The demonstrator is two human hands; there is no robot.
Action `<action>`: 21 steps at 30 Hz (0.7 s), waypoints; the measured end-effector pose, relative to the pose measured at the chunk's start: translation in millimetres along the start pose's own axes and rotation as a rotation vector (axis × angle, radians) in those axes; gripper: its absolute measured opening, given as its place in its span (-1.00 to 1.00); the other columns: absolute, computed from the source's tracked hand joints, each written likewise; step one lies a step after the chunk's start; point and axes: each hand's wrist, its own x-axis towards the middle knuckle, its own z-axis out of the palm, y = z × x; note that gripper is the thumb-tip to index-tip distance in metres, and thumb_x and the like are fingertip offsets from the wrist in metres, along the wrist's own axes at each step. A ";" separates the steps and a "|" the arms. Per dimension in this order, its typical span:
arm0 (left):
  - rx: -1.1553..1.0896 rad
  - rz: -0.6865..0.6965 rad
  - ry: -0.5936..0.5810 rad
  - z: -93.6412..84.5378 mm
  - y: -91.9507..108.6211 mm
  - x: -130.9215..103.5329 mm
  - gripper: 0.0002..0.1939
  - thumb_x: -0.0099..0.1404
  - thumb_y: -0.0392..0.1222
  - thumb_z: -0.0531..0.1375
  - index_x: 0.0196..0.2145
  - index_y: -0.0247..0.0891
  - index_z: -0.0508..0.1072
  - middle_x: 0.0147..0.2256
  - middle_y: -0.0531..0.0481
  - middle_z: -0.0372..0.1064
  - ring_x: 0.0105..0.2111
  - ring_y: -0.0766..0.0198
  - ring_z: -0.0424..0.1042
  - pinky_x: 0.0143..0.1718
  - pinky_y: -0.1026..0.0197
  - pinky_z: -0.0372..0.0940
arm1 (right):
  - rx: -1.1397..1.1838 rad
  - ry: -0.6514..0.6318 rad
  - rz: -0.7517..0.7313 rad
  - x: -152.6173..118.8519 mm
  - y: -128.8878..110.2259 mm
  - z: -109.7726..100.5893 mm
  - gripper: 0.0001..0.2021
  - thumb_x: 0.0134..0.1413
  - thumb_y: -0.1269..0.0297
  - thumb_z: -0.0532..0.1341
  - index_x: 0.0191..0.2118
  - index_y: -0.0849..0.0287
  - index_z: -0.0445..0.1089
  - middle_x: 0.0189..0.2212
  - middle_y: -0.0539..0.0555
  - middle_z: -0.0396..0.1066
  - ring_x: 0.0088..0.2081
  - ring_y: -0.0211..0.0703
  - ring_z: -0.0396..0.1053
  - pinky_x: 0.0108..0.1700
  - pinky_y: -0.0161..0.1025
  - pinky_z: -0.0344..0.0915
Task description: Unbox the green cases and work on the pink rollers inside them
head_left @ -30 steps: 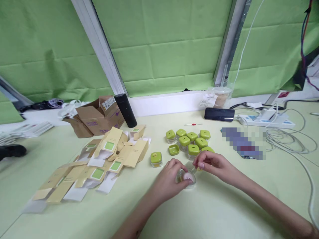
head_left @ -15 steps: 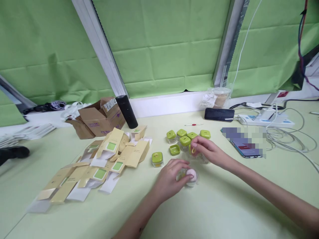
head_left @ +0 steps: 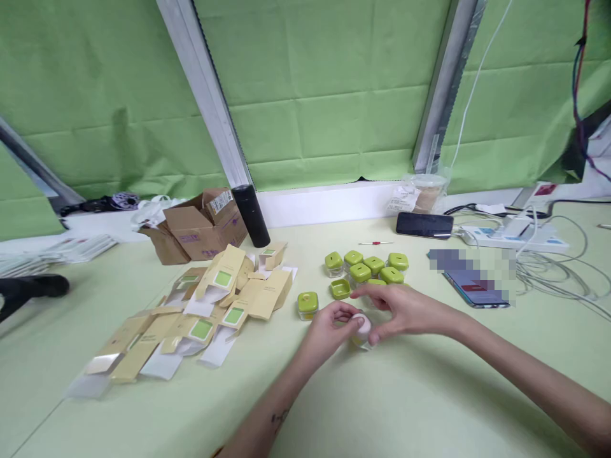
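Note:
A small clear jar (head_left: 363, 332) with a pale pink round piece in its mouth is between my hands near the table's middle. My left hand (head_left: 334, 327) is closed on it from the left, the thumb on the pale piece. Around its right side curves my right hand (head_left: 398, 312), thumb and fingers apart, the thumb close to the jar. Behind are several small jars with green lids (head_left: 359, 273). A loose green lid (head_left: 340, 289) lies upturned beside them. One green-lidded jar (head_left: 308, 305) stands apart to the left.
Flattened tan boxes (head_left: 258, 296) are heaped at the left. Behind them are a brown carton (head_left: 205, 229) and a black bottle (head_left: 251, 216). A thin red-and-white tool (head_left: 376, 243) lies behind the jars. Phones (head_left: 424, 225), a power strip (head_left: 515, 238) and cables are on the right.
My right hand has come down from the green-lidded jars to the clear jar and opened around it. My left hand still holds the jar. The view has shifted slightly.

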 end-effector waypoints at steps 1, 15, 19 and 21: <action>-0.003 -0.001 0.018 -0.1 -2.5 1.9 -0.78 0.17 -0.08 0.18 -0.31 -0.31 0.41 -0.27 -0.12 0.47 -0.22 0.15 0.44 -0.19 0.18 0.31 | -0.052 -0.016 0.031 -9.1 0.9 4.7 -0.30 -0.27 -0.04 0.37 0.06 0.08 0.30 -0.51 -0.06 0.24 -0.50 -0.21 0.22 -0.49 -0.35 0.02; 0.335 -0.046 -0.136 -13.4 14.8 -16.1 -0.62 0.11 0.01 0.21 -0.17 -0.20 0.29 -0.23 -0.02 0.31 -0.27 0.20 0.29 -0.27 0.21 0.19 | -0.061 0.109 0.187 -32.9 14.6 43.7 -0.48 -0.02 0.00 0.24 0.03 0.13 0.21 -0.57 -0.11 0.20 -0.53 -0.20 0.24 -0.51 -0.35 0.03; 0.078 -0.207 -0.192 -10.0 1.4 -12.6 -0.53 0.02 0.00 0.29 -0.18 -0.26 0.27 -0.27 -0.04 0.28 -0.32 0.25 0.29 -0.30 0.22 0.19 | -0.154 0.116 0.160 -31.6 14.1 43.4 -0.50 -0.03 0.01 0.26 0.01 0.14 0.26 -0.56 -0.07 0.29 -0.52 -0.16 0.31 -0.52 -0.34 0.06; -0.056 -0.233 -0.203 -6.5 1.6 -12.5 -0.49 0.02 -0.09 0.30 -0.11 -0.27 0.22 -0.24 -0.08 0.31 -0.29 0.24 0.32 -0.26 0.20 0.20 | -0.256 0.164 0.106 -30.1 12.8 44.3 -0.51 -0.02 0.05 0.27 0.01 0.17 0.25 -0.52 -0.01 0.37 -0.51 -0.11 0.36 -0.51 -0.32 0.10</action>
